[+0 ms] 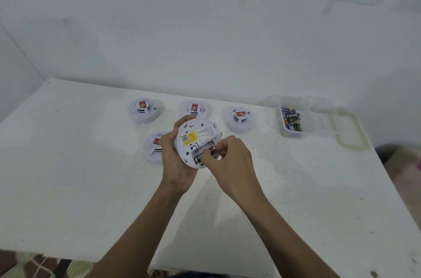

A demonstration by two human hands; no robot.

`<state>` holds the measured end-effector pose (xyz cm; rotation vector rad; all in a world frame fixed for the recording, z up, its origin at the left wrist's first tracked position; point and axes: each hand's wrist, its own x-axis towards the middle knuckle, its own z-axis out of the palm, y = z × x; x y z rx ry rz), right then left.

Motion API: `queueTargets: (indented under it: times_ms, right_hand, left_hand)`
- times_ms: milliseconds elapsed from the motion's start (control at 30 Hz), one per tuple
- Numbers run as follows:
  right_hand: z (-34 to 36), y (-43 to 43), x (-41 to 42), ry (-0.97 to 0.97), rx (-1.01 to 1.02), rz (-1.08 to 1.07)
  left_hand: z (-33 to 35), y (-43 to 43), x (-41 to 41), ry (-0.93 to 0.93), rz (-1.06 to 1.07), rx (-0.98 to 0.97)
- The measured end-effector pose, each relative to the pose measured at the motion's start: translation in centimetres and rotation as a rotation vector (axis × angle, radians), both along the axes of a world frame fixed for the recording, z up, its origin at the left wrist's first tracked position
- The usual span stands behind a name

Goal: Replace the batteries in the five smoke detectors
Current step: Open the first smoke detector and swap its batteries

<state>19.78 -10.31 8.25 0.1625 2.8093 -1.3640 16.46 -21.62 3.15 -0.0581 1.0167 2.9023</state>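
**One Detector Open, Four Waiting on the Table**

A person works over a white table [91, 186], holding a smoke detector [198, 128] back-up above it with its yellow label [190, 139] showing. The left hand [175, 159] cups the unit from its left side, fingers curled round the rim. The right hand [230, 161] reaches into the open battery bay [201, 152]. Its thumb and forefinger pinch a battery [211, 149] at the upper slot, and the other fingers are curled under. A dark cell [197, 159] lies in the lower slot beside it. Whether the pinched battery is going in or coming out cannot be told, and no bay cover is visible.

Four more units rest dome-up on the table, their backs hidden. The far-left detector [144, 111], the middle detector [194, 108] and the right detector [239, 118] form a row behind the hands. The near detector [153, 148] sits just beside the left hand, partly covered by it. Nothing shows whether any of them has been serviced.

To the right, well apart from the hands, a clear tub [319, 123] holds loose batteries [291, 119], and its lid [350, 132] lies beside it. On this evidence one unit is mid-change, with a battery to seat and the bay to close. Up to four detectors may remain.
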Motion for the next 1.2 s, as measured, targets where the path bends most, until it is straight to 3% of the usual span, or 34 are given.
queueTargets:
  times_ms: [267, 667, 1200]
  right_hand:
    - [0.2, -0.1, 0.0, 0.056, -0.049, -0.006]
    - [1.2, 2.0, -0.2, 0.151, -0.197, 0.013]
    - [2.7, 21.5, -9.2, 0.159, -0.032, -0.17]
  left_hand:
    - [-0.6, 0.6, 0.6, -0.057, 0.002, -0.071]
    - [-0.2, 0.9, 0.4, -0.054, -0.043, -0.01]
    - [-0.1, 9.8, -1.9, -0.122, -0.234, 0.131]
